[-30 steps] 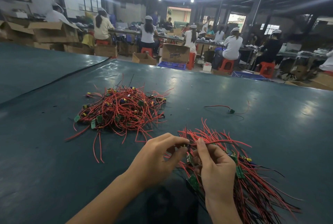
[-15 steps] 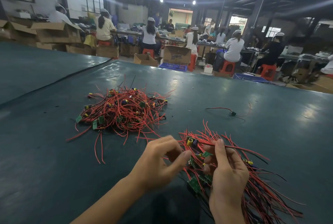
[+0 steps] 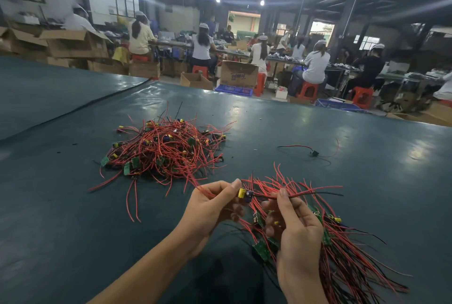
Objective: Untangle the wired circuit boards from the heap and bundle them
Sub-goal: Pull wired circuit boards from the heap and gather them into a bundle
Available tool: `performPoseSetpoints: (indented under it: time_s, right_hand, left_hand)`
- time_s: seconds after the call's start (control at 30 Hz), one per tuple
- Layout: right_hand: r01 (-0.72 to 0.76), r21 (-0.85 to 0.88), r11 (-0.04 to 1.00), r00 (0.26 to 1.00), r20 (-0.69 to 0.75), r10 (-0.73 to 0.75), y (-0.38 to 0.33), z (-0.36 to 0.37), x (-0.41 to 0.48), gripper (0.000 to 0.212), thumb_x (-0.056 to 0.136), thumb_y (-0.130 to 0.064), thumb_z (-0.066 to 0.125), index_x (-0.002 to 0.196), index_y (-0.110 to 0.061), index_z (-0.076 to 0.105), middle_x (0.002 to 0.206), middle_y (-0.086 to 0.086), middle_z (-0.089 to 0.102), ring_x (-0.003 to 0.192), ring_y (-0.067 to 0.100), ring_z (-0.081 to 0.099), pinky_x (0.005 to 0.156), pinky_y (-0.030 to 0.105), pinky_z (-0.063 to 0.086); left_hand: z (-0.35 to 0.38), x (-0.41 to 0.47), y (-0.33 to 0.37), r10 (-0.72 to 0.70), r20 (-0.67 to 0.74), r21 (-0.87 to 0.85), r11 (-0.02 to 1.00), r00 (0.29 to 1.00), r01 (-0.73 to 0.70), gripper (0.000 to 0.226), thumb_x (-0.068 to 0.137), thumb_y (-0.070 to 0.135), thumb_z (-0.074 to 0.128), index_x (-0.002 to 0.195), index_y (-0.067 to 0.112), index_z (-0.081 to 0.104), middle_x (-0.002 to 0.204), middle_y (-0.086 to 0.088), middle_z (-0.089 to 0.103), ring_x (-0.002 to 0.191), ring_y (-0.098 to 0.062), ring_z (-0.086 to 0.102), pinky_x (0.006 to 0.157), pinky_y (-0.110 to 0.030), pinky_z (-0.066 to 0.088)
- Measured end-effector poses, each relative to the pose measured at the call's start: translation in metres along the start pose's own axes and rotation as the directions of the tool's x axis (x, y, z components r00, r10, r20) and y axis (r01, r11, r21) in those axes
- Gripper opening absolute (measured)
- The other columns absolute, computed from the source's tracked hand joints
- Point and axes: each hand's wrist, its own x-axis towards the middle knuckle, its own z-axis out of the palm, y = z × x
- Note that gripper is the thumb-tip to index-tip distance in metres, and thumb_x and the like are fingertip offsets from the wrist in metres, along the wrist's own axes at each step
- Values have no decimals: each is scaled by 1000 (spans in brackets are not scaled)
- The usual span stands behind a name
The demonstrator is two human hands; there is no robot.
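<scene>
So the left hand (image 3: 215, 205) is curled, pinching a board (image 3: 244, 193). The right hand (image 3: 298, 230), at its 3 o'clock, pinches that board's wires (image 3: 305, 194) and is probably cradling the bundle (image 3: 347, 262) too. The heap (image 3: 166, 149) sits at 11 o'clock from both.

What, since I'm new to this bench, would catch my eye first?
The tangled heap of red-wired boards lies centre-left on the green table. Nearer, the left hand and right hand hold one wired board stretched between them, over the bundle at lower right.
</scene>
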Motion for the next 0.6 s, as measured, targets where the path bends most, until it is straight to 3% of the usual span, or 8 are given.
performPoseSetpoints:
  time_s: [0.2, 0.27, 0.37, 0.53, 0.6]
  right_hand:
    - [-24, -37, 999, 999, -44, 22, 0, -3, 3, 33, 90, -21, 65, 58, -21, 72, 62, 4, 69, 49, 11, 56, 45, 21, 47]
    - [-18, -58, 998, 999, -41, 15, 1, -3, 3, 32, 90, -22, 65, 58, -20, 72, 62, 4, 69, 53, 15, 60, 51, 26, 50]
    - [-13, -72, 997, 1000, -29, 11, 2, 0, 2, 36, 90, -20, 64, 54, -21, 70, 61, 4, 69, 55, 18, 61, 58, 33, 51]
    - [-58, -56, 997, 998, -18, 58, 1, -2, 3, 29, 88, -18, 66, 60, -18, 75, 63, 3, 71, 57, 14, 64, 60, 30, 52]
    - [-65, -44, 997, 998, -13, 64, 0, -5, 5, 25, 87, -15, 66, 65, -16, 77, 66, 6, 72, 58, 16, 63, 54, 25, 51]
  left_hand:
    - [-3, -2, 1, -10, 109, 104, 995, 994, -2, 28, 75, 39, 78, 79, 11, 77, 73, -13, 70, 54, -15, 62, 51, -22, 49]
    - [-1, -3, 0, 4, 138, 173, 984, 990, -28, 20, 75, 36, 74, 76, 16, 77, 73, -10, 71, 56, -14, 63, 52, -23, 49]
    - [1, -4, 0, 5, 133, 189, 981, 991, -30, 30, 76, 43, 74, 75, 13, 77, 71, -9, 70, 57, -15, 63, 53, -23, 49]
    - [0, -3, 2, 48, 89, 166, 984, 995, -63, 31, 80, 34, 69, 63, 9, 72, 57, -13, 64, 47, -17, 56, 50, -23, 47]
    - [-1, -2, 4, 76, 70, 173, 981, 995, -87, 30, 80, 31, 66, 59, 10, 71, 54, -12, 62, 45, -17, 54, 48, -22, 45]
